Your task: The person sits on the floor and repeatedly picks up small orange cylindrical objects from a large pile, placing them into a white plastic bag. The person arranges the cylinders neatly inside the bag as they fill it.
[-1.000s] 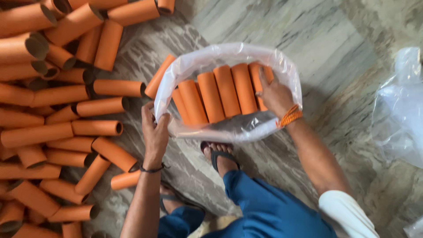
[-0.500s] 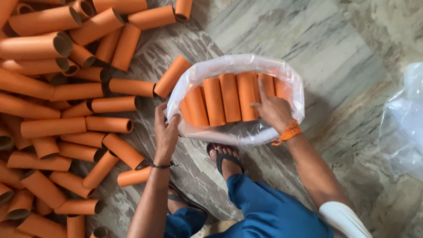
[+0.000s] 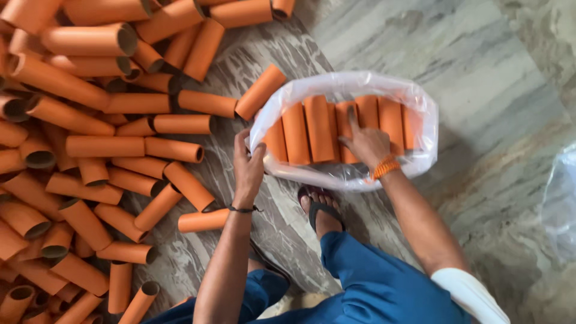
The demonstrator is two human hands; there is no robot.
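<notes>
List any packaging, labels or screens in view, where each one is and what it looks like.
Clear plastic bag: on the marble floor at centre, mouth open, holding a row of orange tubes; left hand grips its rim, right hand rests inside.
Second clear plastic bag: right edge, crumpled.
No labels or screens.

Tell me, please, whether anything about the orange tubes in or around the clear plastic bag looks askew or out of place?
Mostly tidy: the orange cylindrical tubes inside the clear plastic bag lie side by side in a neat row under the right hand. One orange tube leans slanted against the bag's outer left edge, above the left hand, out of line with the packed row.
</notes>
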